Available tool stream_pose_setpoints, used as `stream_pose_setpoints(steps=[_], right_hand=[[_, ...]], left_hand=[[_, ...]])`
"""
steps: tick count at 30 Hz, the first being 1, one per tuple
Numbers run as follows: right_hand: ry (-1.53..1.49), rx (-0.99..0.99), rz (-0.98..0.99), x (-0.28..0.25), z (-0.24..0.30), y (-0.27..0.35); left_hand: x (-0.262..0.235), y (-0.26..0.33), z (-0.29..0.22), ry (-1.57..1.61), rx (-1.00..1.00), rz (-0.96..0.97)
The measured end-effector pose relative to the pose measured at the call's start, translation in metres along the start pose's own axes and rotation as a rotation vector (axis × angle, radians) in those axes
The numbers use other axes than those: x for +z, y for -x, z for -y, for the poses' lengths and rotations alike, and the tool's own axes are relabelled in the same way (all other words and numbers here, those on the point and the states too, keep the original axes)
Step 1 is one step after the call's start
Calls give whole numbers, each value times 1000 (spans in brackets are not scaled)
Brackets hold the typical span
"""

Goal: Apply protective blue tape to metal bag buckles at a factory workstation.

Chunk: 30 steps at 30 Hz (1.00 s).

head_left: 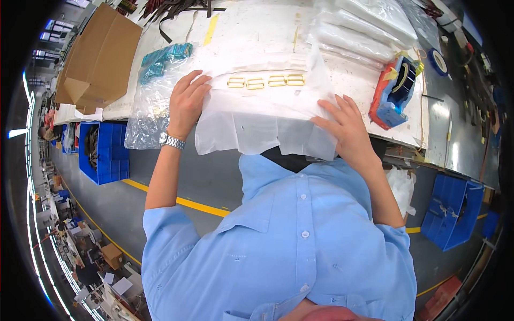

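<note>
A thin, translucent white sheet (241,128) lies on the worktable in front of me, its near part hanging over the edge. Several gold-coloured metal slide buckles (256,83) rest on it in a row, towards its far side. My left hand (188,101), a metal watch on its wrist, is at the sheet's left edge, fingers stretched out and slightly apart. At the right edge, my right hand (345,125) has its fingers spread, with the tips touching the sheet. Neither hand touches the buckles.
Left of the sheet are a clear plastic bag (147,120), a teal packet (160,59) and a cardboard box (99,59). To the right stands a red and blue tape dispenser (395,91). Stacked plastic packs (364,32) lie behind. Blue crates (112,155) sit below table level.
</note>
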State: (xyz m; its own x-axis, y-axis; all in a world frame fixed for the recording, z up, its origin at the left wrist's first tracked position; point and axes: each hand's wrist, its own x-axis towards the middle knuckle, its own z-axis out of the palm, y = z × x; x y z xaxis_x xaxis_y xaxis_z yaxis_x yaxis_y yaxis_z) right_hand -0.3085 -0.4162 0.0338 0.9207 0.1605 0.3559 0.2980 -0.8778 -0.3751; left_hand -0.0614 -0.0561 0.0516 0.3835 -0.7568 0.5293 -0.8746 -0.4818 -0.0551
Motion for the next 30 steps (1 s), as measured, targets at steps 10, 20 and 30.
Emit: stream_pose_setpoints(steps=[10,20,30], right_hand=[[28,-50,68,-10,16,9],[-293,-31,-84,-65,71,-47],[-195,-82,-65,53,-6,-160]], left_hand=[[1,11,13,-14,45,3],[-31,0,15,127,-183,-98],[19,-65,-6,272,-7,236]])
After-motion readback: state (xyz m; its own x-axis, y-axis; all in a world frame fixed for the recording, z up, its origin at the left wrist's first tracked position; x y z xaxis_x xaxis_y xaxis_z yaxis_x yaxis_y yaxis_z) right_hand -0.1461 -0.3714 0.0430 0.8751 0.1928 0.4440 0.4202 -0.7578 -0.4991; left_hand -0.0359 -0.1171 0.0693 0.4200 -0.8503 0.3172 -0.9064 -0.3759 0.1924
